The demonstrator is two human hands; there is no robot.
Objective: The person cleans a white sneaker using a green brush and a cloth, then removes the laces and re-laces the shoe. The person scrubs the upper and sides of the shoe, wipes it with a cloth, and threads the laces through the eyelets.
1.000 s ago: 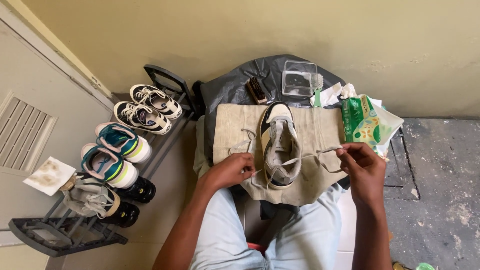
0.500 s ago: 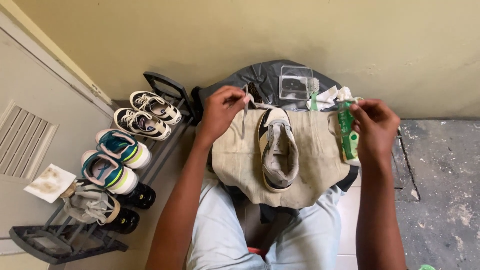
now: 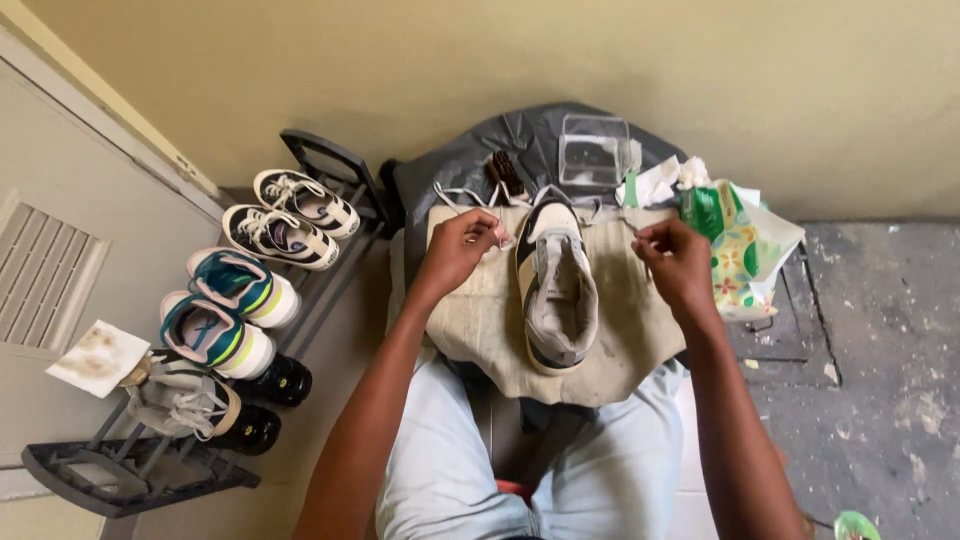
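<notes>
A beige and grey sneaker point(image 3: 556, 287) with a black toe lies on a tan cloth point(image 3: 480, 320) spread over my lap. My left hand point(image 3: 458, 250) pinches one end of a pale shoelace point(image 3: 452, 192) left of the shoe's toe. My right hand point(image 3: 674, 262) pinches the other end on the right side. The lace runs thinly around the far end of the shoe; its middle is hard to follow.
A black shoe rack point(image 3: 150, 470) at the left holds several sneakers point(image 3: 286, 218). Behind the cloth sits a dark plastic sheet point(image 3: 470, 160) with a brush point(image 3: 505, 172), a clear plastic box point(image 3: 594, 150), crumpled tissues point(image 3: 660, 182) and a green patterned pack point(image 3: 742, 245). A yellow wall stands beyond.
Both hands have moved from beside the shoe's middle up to its toe end, carrying the lace ends with them, then dropped slightly toward the cloth.
</notes>
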